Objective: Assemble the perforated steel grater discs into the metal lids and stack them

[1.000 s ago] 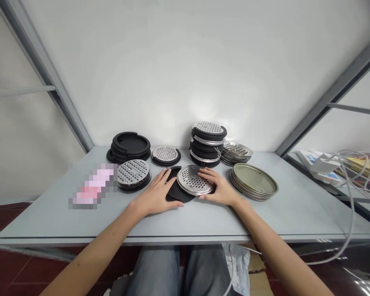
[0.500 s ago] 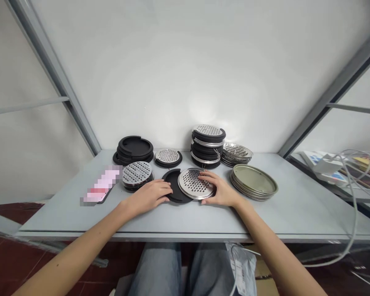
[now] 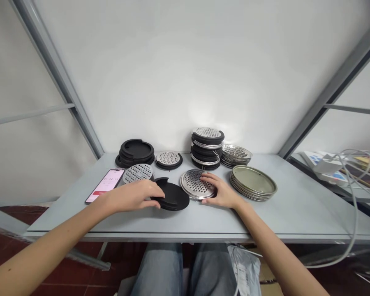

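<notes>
My left hand is closed on the left edge of a round black holder with a raised partial rim, tilted and partly off the table. My right hand grips a round metal grater plate full of slots, fingers over its top and thumb at the near edge. The plate lies over another metal disc. Just behind my left hand is a stack of slotted grater plates. To the right of my right hand stands a stack of olive-green round trays.
Along the back are stacked black holders, one holder with a plate, a tall mixed stack and more metal grater plates. A phone lies at left. Cables hang at right.
My left hand has pulled the black holder left and towards me, out from under the grater plate, and tilted it. My right hand has stayed at the plate.
</notes>
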### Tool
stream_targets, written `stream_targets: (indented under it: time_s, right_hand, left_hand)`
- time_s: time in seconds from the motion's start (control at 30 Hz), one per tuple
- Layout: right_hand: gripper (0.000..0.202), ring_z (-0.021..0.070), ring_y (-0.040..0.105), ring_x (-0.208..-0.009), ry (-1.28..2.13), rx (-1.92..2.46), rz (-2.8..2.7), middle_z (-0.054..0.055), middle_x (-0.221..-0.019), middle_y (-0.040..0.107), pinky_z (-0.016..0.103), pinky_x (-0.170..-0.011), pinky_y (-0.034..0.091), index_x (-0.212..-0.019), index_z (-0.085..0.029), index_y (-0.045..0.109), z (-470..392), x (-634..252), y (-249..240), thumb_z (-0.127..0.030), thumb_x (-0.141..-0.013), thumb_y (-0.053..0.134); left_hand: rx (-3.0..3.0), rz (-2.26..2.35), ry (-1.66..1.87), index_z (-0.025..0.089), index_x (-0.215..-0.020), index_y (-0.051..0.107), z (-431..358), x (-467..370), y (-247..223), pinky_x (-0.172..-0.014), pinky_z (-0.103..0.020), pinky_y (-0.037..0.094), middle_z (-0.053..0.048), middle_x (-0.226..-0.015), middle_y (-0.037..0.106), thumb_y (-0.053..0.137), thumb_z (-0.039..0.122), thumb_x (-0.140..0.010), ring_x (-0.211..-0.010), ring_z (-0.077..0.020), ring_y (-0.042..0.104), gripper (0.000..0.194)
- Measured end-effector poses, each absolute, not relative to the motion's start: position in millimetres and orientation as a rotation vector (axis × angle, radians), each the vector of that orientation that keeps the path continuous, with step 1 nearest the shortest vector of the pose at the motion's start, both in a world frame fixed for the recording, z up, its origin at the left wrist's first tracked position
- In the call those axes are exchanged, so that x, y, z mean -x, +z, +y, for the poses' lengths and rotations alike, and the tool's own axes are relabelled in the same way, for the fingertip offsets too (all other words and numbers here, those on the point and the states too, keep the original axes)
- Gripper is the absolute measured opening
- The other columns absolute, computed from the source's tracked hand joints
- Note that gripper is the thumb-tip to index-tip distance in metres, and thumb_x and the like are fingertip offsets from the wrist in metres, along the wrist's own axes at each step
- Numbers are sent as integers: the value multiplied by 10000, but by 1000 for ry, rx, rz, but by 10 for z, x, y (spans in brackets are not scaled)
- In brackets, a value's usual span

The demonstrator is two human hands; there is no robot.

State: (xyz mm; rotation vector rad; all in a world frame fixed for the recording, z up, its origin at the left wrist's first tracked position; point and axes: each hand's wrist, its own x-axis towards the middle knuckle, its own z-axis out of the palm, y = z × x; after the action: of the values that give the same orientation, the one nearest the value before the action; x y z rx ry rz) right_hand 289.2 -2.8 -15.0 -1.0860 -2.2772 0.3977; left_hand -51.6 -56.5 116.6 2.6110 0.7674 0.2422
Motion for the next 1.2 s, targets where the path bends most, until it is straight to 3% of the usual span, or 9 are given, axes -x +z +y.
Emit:
stream_targets:
  time_s: [0.37,0.6,0.73,0.8,0.93,1.07,1.2]
  right_hand:
    - [895,370,353,-1339,409,1063,-2299,193,-1403,442,560,-1087,308,-1311,-156,529,-51,-2784,-146,-616,-579,759]
    - [914,375,340,-1344,370,1040,-2305,186,-1416,425,555,-1088,302,-1333,-178,505,-5,-2758,-221,-624,-576,756]
    - [950,405,237,-1388,311,1059,-2306,193,-1459,368,596,-1093,270,-1329,-164,496,12,-2755,-242,-636,-549,764]
    - [918,383,254,-1388,258,1032,-2253,189,-1470,353,585,-1085,300,-1369,-168,438,-9,-2749,-212,-595,-618,747]
    - [761,295,420,-1307,-56,920,-1964,173,-1413,430,513,-1051,395,-1441,-198,296,-95,-2655,-103,-383,-801,663]
    - [553,254,509,-1216,-398,823,-1916,134,-1319,537,451,-988,459,-1385,-233,410,-148,-2448,-45,-195,-859,577]
    - [384,229,590,-1069,-506,832,-1966,93,-1153,660,403,-893,500,-1252,-218,557,-133,-2310,-32,-159,-874,554]
  left_hand:
    - [-2713,854,183,301,-1021,692,-691,580,1354,-824,-300,467,8,-989,703,560,353,-903,-976,-207,614,184]
    - [-2844,815,348,220,-1024,678,-672,328,1431,-852,-322,446,-20,-945,709,575,337,-902,-859,-177,626,198]
    - [-2904,1028,633,209,-1053,678,-577,168,1321,-814,-327,468,-32,-972,712,598,374,-883,-897,-197,639,250]
    - [-2921,1128,719,197,-1071,676,-506,81,1261,-801,-335,482,-47,-990,712,610,387,-871,-900,-208,646,283]
    - [-3018,1195,615,172,-1062,674,-329,-85,1158,-783,-346,490,-67,-972,709,610,365,-875,-876,-215,653,276]
    - [-3161,1151,405,150,-964,676,-188,-212,1028,-729,-315,472,-66,-883,694,611,346,-877,-819,-204,645,224]
    - [-3237,1099,323,132,-861,648,-154,-292,915,-727,-314,456,-57,-833,671,612,336,-875,-797,-201,623,208]
